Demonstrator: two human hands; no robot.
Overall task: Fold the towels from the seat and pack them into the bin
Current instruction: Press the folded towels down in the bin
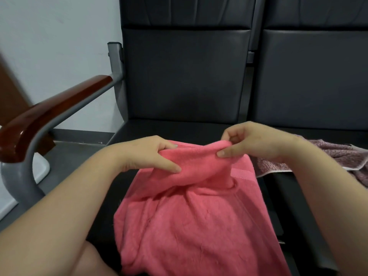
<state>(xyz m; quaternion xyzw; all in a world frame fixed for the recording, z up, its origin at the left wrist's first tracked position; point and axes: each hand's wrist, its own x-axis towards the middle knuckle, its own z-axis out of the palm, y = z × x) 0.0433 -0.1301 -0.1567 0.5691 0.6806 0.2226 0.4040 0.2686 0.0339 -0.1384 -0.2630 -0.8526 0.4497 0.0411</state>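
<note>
The person holds a coral-pink terry towel (pixel 195 216) up by its top edge over the black cushion of a dark padded seat (pixel 199 128). The left hand (pixel 151 154) pinches the edge, with the thumb pressed on the near face of the cloth and the fingers curled over the far side. The right hand (pixel 253 140) grips the same edge a little to the right. Its thumb lies on the near side and its fingers are bent over a bunched fold. Between the two hands the edge is gathered and sags slightly.

From there the towel hangs toward the camera in loose folds, covering the front of the cushion and running out of the bottom of the view. A flat woven band (pixel 242 173) crosses the cloth below the right hand. A small grey tag (pixel 175 145) shows just beside the left fingertips, too blurred to read.

A second towel, mauve with a pale edge (pixel 338 154), lies crumpled on the neighbouring seat (pixel 310 76), behind the right wrist. It is near the pink towel, though whether the two touch cannot be told.

On the left a glossy reddish-brown wooden armrest (pixel 51 114) sits on a curved grey metal frame (pixel 18 176). A white object (pixel 41 168) stands on the grey floor (pixel 79 156) behind that frame, mostly hidden, and a pale wall (pixel 49 36) rises beyond it.
</note>
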